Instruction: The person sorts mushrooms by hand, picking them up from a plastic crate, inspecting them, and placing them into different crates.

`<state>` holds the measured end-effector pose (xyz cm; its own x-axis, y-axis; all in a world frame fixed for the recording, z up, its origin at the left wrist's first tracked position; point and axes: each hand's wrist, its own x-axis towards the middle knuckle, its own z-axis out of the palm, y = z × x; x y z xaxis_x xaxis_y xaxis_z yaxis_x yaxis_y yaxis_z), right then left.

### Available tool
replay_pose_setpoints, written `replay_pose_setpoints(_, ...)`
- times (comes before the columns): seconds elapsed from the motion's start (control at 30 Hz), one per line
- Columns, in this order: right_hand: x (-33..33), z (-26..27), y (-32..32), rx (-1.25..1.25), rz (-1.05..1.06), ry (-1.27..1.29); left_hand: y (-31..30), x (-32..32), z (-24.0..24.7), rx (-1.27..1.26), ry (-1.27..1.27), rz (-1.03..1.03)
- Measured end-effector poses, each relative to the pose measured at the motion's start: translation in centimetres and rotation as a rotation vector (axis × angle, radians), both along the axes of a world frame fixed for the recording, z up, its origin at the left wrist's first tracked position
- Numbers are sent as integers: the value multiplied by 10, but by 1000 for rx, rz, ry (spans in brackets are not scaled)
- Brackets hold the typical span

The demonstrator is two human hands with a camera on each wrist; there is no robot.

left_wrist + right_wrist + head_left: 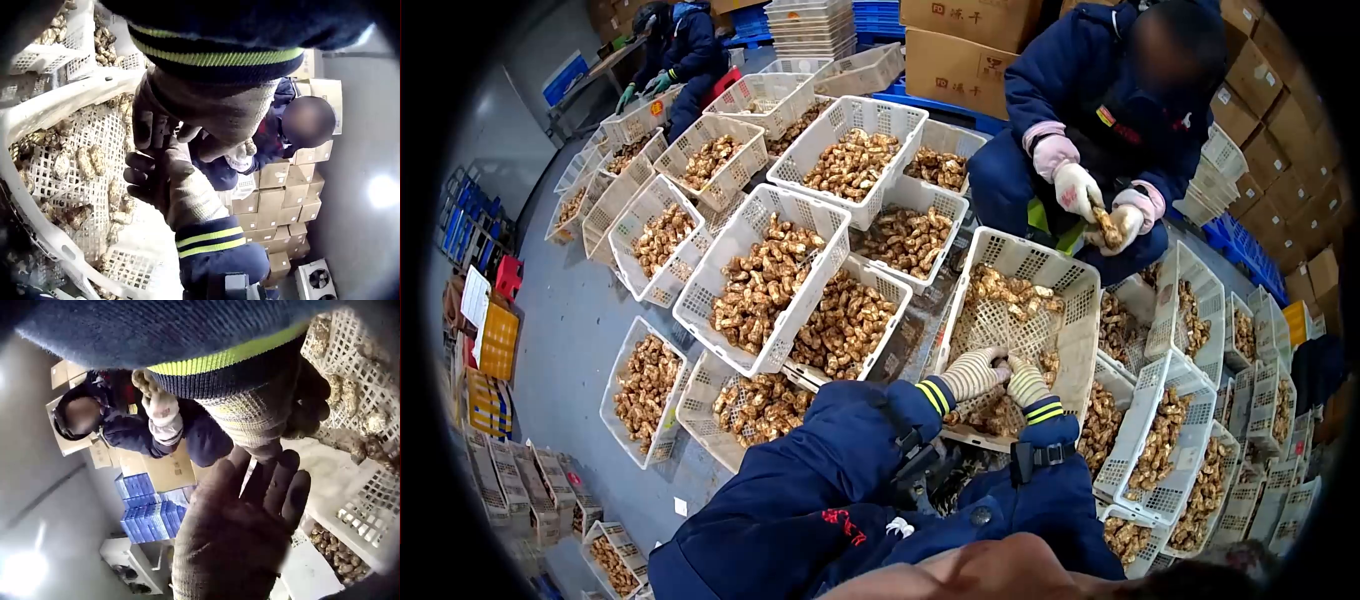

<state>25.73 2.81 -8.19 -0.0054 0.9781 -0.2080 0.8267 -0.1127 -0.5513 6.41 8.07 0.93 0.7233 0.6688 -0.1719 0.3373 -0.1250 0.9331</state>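
Note:
My left hand (972,376) and right hand (1027,382), both in striped knit gloves with dark palms, meet over the near side of a white plastic crate (1080,312). Their fingers touch or overlap in the wrist views. The left hand's fingers (284,481) are loosely extended, palm showing, while the right hand's fingers (139,176) are spread and slightly bent. Nothing shows between them. Brown, pale-patched pieces that look like mushrooms (1010,292) lie scattered in the crate, its perforated floor showing between them.
Crates filled with similar pieces (765,285) stand close on the left, some stacked. More crates (1168,440) crowd the right. Opposite, a person (1090,90) in white gloves holds one piece (1110,230). Cardboard boxes (960,70) are piled behind.

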Motion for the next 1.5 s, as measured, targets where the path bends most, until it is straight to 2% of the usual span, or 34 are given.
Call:
replay_pose_setpoints(0.03,2,-2,2,-83,-81,-6,2,-2,16,-91,76,-27)
replay_pose_setpoints(0.07,-5,32,5,-140,-64,-100,12,6,-33,203,103,12)
replay_pose_setpoints(0.1,-8,74,3,-240,-119,63,17,-2,-5,105,77,46)
replay_pose_setpoints(0.13,30,10,1,-64,-68,-43,26,-4,-2,41,77,156)
replay_pose_setpoints(0.17,30,38,0,-108,-152,-74,35,-9,-6,-45,-4,256)
replay_pose_setpoints(0.23,59,16,-6,-102,-346,-108,49,-20,2,-141,-209,432)
replay_pose_setpoints(0.27,72,9,-10,-43,-349,-96,49,-27,18,-83,-192,498)
replay_pose_setpoints(0.33,82,8,-13,-74,-420,-143,60,-27,-15,-196,-405,598)
replay_pose_setpoints(0.4,82,2,-11,-54,-492,-95,61,-28,-17,-154,-339,565)
replay_pose_setpoints(0.5,66,-8,-4,-78,-418,-74,57,-27,-6,-176,-332,529)
replay_pose_setpoints(0.6,46,-29,12,-208,-249,-78,58,-27,-9,-103,-274,520)
replay_pose_setpoints(0.67,33,-44,16,-178,-156,-129,60,-29,-11,-67,-241,481)
replay_pose_setpoints(0.73,17,-41,25,-376,-147,-117,58,-29,-5,-58,-228,482)
replay_pose_setpoints(0.8,4,-63,31,-410,-110,-295,56,-29,-1,-81,-227,499)
replay_pose_setpoints(0.87,7,-65,29,-353,-55,-215,60,-31,-9,15,-209,478)
replay_pose_setpoints(0.93,15,-52,31,-428,-126,-261,57,-33,6,-99,-252,497)
replay_pose_setpoints(1.0,38,-50,29,-467,-88,-323,56,-35,19,-163,-237,505)
replay_pose_setpoints(1.07,47,-51,20,-584,-113,-351,58,-35,8,-176,-296,487)
replay_pose_setpoints(1.27,15,-67,7,-686,-11,-513,63,-33,-12,-93,-302,486)
replay_pose_setpoints(1.33,13,-73,7,-750,-26,-502,60,-37,0,-112,-243,459)
replay_pose_setpoints(1.37,14,-72,8,-778,-51,-488,62,-36,-10,-84,-247,430)
replay_pose_setpoints(1.43,17,-53,13,-738,-48,-419,61,-35,-14,-163,-289,420)
replay_pose_setpoints(1.47,5,-18,19,-644,39,-377,62,-33,-17,-201,-312,417)
replay_pose_setpoints(1.5,13,-19,16,-524,-12,-145,63,-31,-21,-195,-297,409)
